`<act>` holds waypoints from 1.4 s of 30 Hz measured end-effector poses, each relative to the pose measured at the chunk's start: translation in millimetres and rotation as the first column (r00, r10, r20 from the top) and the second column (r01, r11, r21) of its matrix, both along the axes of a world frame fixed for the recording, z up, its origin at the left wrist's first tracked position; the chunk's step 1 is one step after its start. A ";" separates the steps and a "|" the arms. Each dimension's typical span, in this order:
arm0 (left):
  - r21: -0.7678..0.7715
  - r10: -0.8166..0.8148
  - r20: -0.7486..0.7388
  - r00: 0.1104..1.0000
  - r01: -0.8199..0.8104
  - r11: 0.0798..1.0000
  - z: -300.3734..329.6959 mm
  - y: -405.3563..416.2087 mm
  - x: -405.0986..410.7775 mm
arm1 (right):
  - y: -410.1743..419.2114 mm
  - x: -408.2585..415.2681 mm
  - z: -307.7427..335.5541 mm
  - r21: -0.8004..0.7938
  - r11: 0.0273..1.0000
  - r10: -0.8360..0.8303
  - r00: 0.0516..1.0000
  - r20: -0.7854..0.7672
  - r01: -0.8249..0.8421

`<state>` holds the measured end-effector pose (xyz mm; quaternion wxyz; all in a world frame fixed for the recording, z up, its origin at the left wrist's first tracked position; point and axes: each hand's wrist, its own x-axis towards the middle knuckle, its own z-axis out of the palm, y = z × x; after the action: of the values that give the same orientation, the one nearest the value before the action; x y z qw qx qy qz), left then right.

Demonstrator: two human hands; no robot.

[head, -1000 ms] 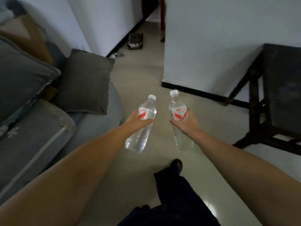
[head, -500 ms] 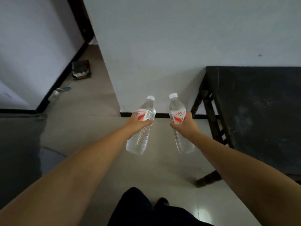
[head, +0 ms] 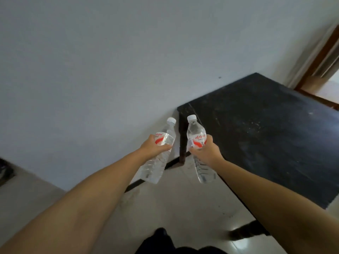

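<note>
Off the black wooden surface's [head: 266, 136] corner, left hand [head: 153, 149] fingers clasp one clear plastic water bottle [head: 154, 170], right hand [head: 208, 154] fingers its twin bottle [head: 195, 130], neither yet set down.

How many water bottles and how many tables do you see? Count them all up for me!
Water bottles: 2 (the left bottle held in the left hand, the right bottle held in the right hand)
Black table: 1
Total: 3
</note>
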<state>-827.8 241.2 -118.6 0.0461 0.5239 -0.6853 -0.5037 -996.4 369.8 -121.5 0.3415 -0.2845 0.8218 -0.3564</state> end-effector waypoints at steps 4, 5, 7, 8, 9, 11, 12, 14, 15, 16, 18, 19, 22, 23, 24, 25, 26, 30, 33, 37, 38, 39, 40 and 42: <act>0.006 -0.087 0.020 0.996 0.087 0.996 3.9 -58.8 -37.5 | -25.2 -18.0 2.5 -0.023 0.994 -0.110 0.992 0.058 0.111; 0.000 -0.110 0.020 0.994 0.110 0.994 2.8 -68.6 -51.1 | -28.7 -25.0 0.5 -0.023 0.989 -0.148 0.987 0.057 0.149; 0.003 -0.159 0.017 0.987 0.159 0.987 0.2 -81.1 -74.7 | -32.2 -38.6 -2.9 -0.016 0.981 -0.193 0.980 0.046 0.194; 0.017 -0.207 0.013 0.978 0.207 0.978 -2.3 -91.0 -97.0 | -36.3 -53.5 -5.7 -0.012 0.973 -0.229 0.973 0.041 0.230; 0.015 -0.248 0.021 0.969 0.248 0.969 -5.8 -95.1 -110.3 | -37.1 -61.4 -7.4 -0.005 0.968 -0.251 0.968 0.029 0.251; 0.017 -0.333 0.030 0.942 0.333 0.943 -11.9 -103.3 -144.8 | -41.8 -84.9 -12.8 -0.003 0.958 -0.285 0.958 -0.004 0.285; 0.015 -0.367 0.034 0.930 0.367 0.930 -14.4 -107.0 -163.9 | -46.0 -99.2 -15.8 -0.004 0.953 -0.304 0.953 -0.016 0.304; 0.001 -0.436 0.037 0.899 0.436 0.900 -19.7 -115.4 -205.6 | -58.0 -131.3 -19.8 -0.011 0.945 -0.326 0.945 -0.030 0.326; -0.006 -0.460 0.034 0.887 0.460 0.888 -20.4 -119.1 -224.5 | -64.6 -147.2 -20.7 -0.022 0.941 -0.338 0.941 -0.021 0.338; 0.003 -0.478 0.036 0.878 0.478 0.878 -22.6 -126.2 -248.4 | -72.5 -168.5 -22.3 -0.030 0.934 -0.357 0.934 -0.004 0.357; 0.017 -0.500 0.046 0.865 0.499 0.866 -21.5 -136.6 -280.5 | -82.9 -198.2 -22.6 -0.044 0.922 -0.385 0.923 0.013 0.385; 0.005 -0.514 0.049 0.857 0.514 0.858 -19.4 -143.6 -300.3 | -89.2 -215.4 -21.3 -0.060 0.913 -0.404 0.915 0.006 0.403; 0.006 -0.501 0.032 0.865 0.502 0.865 -17.1 -162.1 -352.8 | -101.9 -266.5 -15.3 -0.089 0.873 -0.478 0.877 0.044 0.480; 0.003 -0.496 0.018 0.868 0.496 0.868 -16.0 -166.3 -366.0 | -104.5 -280.1 -13.2 -0.091 0.856 -0.503 0.861 0.073 0.508; 0.009 -0.491 -0.006 0.871 0.491 0.871 -14.2 -169.6 -377.4 | -106.3 -292.0 -12.7 -0.097 0.835 -0.532 0.840 0.107 0.541; 0.004 -0.491 -0.016 0.871 0.491 0.871 -14.4 -173.4 -391.4 | -107.5 -305.0 -14.1 -0.088 0.813 -0.566 0.816 0.115 0.576; 0.002 -0.506 -0.027 0.862 0.506 0.862 -14.7 -180.8 -420.8 | -111.5 -329.2 -14.5 -0.086 0.779 -0.610 0.782 0.126 0.621; -0.009 -0.528 -0.078 0.846 0.529 0.849 -42.0 -202.4 -490.5 | -116.9 -379.3 -16.7 -0.086 0.679 -0.710 0.681 0.178 0.730; -0.002 -0.532 -0.127 0.837 0.536 0.844 -29.5 -204.2 -545.9 | -127.6 -423.4 -15.9 -0.122 0.583 -0.781 0.595 0.188 0.803; 0.000 -0.527 -0.226 0.819 0.541 0.841 -18.3 -214.6 -628.9 | -150.9 -489.7 -17.2 -0.167 0.447 -0.842 0.476 0.253 0.879; -0.016 -0.533 -0.236 0.813 0.545 0.838 -18.6 -217.8 -648.4 | -157.7 -504.8 -18.4 -0.185 0.415 -0.850 0.452 0.269 0.891; -0.034 -0.534 -0.249 0.808 0.543 0.839 -19.0 -221.2 -667.3 | -164.7 -519.6 -20.2 -0.208 0.381 -0.859 0.428 0.282 0.901; -0.048 -0.535 -0.258 0.804 0.542 0.839 -19.9 -224.6 -685.4 | -171.6 -533.8 -22.5 -0.232 0.350 -0.867 0.408 0.286 0.908; -0.075 -0.537 -0.284 0.794 0.540 0.838 -23.8 -229.3 -715.8 | -182.7 -558.1 -27.5 -0.269 0.322 -0.883 0.390 0.262 0.908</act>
<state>-1543.5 11.9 -142.3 -0.0003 0.2268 -0.7885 -0.5716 -1554.5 187.1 -149.0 0.0548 0.1697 0.7459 -0.6417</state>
